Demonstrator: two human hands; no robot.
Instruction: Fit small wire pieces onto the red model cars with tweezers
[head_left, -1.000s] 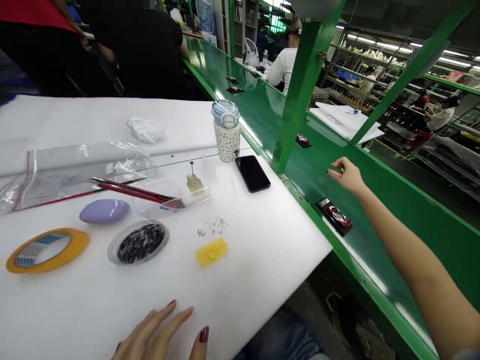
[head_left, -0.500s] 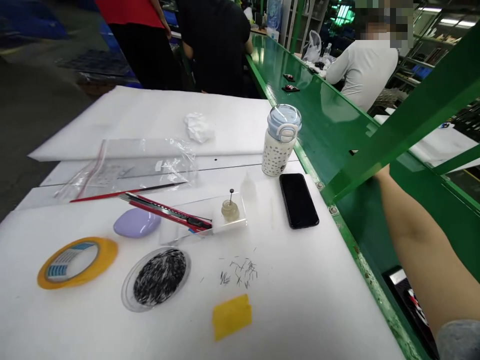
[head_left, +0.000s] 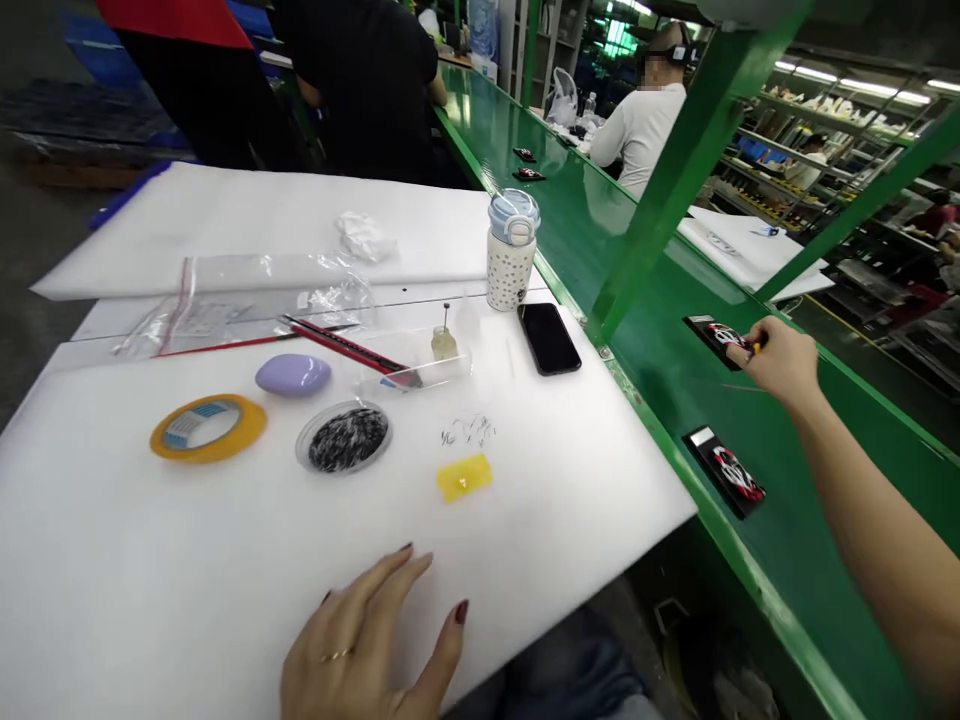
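At the right hand (head_left: 784,360) (whose hold I cannot tell), a panel (head_left: 714,332) slants upper-left to lower-right, black with red-and-white markings; the left hand (head_left: 364,635) spreads wide.

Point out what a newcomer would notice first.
The right hand, stretched over the green surface to a black piece with a red-and-white design, likely draws the eye first. On the white table, the orange tape roll and, right of it, a clear dish of black strands stand out.
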